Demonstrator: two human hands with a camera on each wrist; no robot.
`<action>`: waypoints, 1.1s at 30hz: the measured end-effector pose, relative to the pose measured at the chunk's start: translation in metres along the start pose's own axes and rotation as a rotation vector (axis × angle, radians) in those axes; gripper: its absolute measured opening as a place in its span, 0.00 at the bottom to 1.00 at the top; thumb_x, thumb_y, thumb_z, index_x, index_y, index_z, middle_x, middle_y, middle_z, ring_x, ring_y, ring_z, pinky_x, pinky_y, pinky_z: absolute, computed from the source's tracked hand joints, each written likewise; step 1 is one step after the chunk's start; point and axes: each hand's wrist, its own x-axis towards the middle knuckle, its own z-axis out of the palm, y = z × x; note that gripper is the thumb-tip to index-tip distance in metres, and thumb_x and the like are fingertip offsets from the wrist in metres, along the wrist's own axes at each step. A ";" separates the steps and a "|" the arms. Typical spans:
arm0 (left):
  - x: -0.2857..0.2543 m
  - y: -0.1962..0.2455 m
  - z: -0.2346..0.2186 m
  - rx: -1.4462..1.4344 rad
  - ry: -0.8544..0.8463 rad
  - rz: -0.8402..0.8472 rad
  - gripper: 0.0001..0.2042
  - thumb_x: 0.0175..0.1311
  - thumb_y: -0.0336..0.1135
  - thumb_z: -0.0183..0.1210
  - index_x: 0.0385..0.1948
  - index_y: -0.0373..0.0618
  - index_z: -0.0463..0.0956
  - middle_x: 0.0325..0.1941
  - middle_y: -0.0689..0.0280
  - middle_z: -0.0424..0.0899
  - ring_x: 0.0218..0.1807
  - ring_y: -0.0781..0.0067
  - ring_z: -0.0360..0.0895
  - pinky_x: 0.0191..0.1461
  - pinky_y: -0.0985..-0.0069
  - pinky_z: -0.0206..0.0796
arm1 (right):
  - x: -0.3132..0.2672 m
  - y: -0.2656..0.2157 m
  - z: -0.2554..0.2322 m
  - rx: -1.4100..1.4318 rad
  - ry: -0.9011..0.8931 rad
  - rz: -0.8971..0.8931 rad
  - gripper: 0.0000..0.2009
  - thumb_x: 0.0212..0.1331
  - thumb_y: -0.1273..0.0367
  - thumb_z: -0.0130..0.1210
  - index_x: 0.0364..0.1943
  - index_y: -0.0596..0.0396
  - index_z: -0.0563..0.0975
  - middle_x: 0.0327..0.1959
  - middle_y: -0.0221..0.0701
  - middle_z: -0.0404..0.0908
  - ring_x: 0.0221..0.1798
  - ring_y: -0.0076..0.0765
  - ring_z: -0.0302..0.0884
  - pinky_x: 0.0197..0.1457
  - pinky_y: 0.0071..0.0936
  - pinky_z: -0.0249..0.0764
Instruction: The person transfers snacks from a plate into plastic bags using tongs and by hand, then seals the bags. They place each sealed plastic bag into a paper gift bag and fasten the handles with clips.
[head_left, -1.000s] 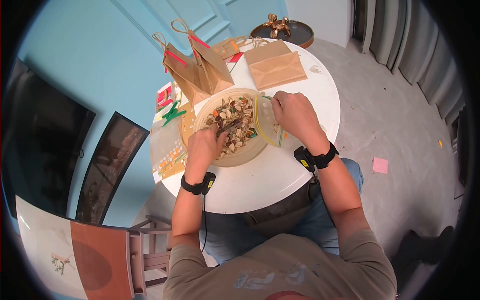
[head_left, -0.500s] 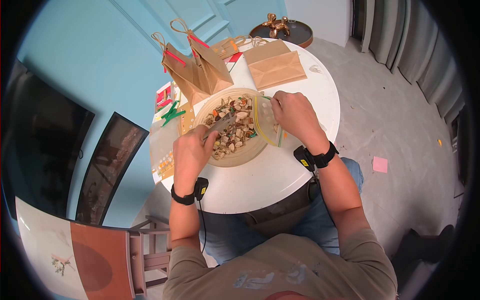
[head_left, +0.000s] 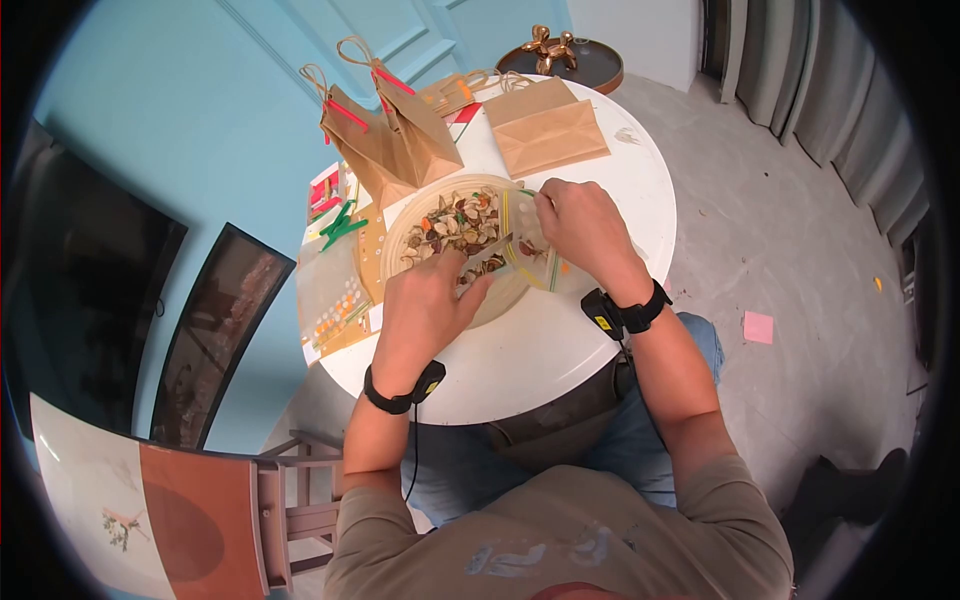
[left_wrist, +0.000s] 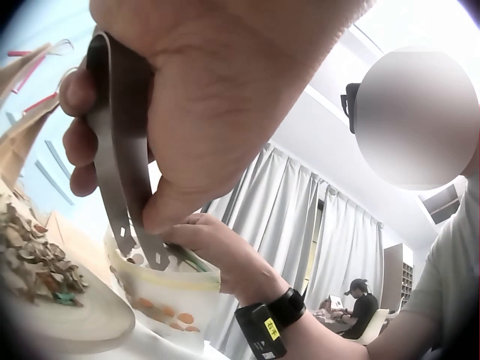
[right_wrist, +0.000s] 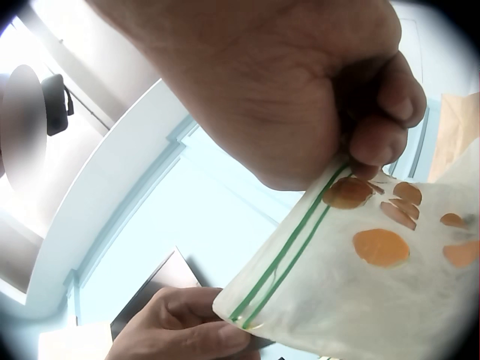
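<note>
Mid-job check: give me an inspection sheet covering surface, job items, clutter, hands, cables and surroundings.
Surface: round white table, smudged near its far right edge.
Job items: round pale tray bearing dried petals; metal tongs, tips at the mouth of the zip bag.
Clutter: brown paper bags and green strips beyond and left of the tray.
Hands: left hand grips the tongs; right hand holds the bag's rim.
Cables: black cable hanging from the left wrist camera.
Surroundings: pink square on grey floor; curtains at right.
</note>
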 end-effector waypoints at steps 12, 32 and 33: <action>-0.005 -0.031 0.015 0.050 -0.092 -0.228 0.18 0.65 0.47 0.77 0.39 0.38 0.89 0.30 0.48 0.90 0.32 0.43 0.89 0.39 0.55 0.79 | 0.001 0.003 -0.041 0.003 0.098 0.073 0.15 0.75 0.68 0.58 0.33 0.64 0.88 0.30 0.57 0.87 0.35 0.67 0.89 0.47 0.55 0.86; -0.002 -0.055 0.048 0.188 -0.086 -0.116 0.15 0.74 0.42 0.70 0.44 0.35 0.87 0.28 0.45 0.89 0.33 0.38 0.89 0.39 0.48 0.81 | 0.000 0.006 -0.028 -0.011 0.077 0.035 0.14 0.75 0.68 0.59 0.35 0.65 0.88 0.29 0.58 0.87 0.35 0.67 0.89 0.47 0.55 0.85; -0.003 -0.057 0.048 0.188 -0.085 -0.116 0.15 0.74 0.42 0.70 0.44 0.35 0.87 0.28 0.45 0.89 0.33 0.38 0.89 0.39 0.48 0.81 | 0.000 0.006 -0.027 -0.017 0.078 0.030 0.14 0.75 0.68 0.59 0.35 0.65 0.88 0.29 0.58 0.87 0.35 0.67 0.89 0.46 0.55 0.85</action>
